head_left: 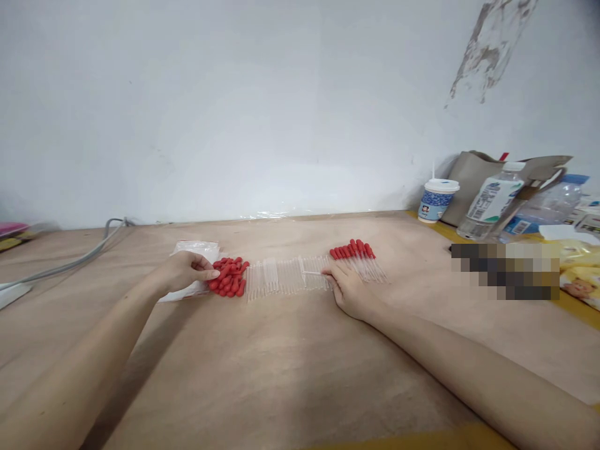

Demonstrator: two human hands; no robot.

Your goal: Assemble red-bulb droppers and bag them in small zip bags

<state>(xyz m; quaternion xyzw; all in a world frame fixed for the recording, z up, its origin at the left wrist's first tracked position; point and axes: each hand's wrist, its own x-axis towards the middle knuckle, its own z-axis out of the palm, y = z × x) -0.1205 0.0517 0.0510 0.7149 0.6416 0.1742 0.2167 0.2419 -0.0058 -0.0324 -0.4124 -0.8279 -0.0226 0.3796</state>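
My left hand reaches to the left edge of a heap of red rubber dropper bulbs. Its thumb and fingertips are pinched at one bulb there. My right hand grips a thin clear glass dropper tube by its right end; the tube points left, over a row of similar clear tubes lying side by side. Just beyond the right hand lie several droppers with red bulbs fitted on their far ends. A white plastic bag lies partly behind my left hand.
Against the wall on the right stand a lidded paper cup, a bottle with a white cap and a grey bag. Yellow packaging lies at the right edge. A grey cable runs along the left.
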